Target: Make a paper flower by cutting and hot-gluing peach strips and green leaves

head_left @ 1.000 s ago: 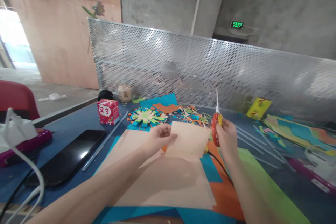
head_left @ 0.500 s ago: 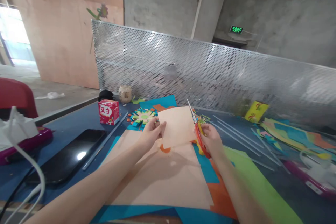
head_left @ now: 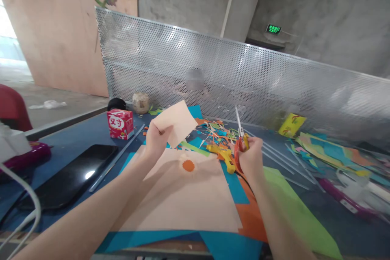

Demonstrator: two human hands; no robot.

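We extend both forearms forward over the tabletop (head_left: 79, 138). Our left hand (head_left: 156, 137) is raised, its fingers pinched on the lower corner of a peach paper piece (head_left: 178, 122), which stands tilted in the air. Our right hand (head_left: 252, 159) is clenched around the handles of the scissors (head_left: 239, 140), blades pointing upward. The peach paper piece is well apart from the scissors, to their left and slightly higher. Between the hands, a large peach sheet (head_left: 183, 203) lies flat, carrying an orange disc (head_left: 188, 165). A yellow glue gun (head_left: 224, 155) lies just beside the right hand, on its left.
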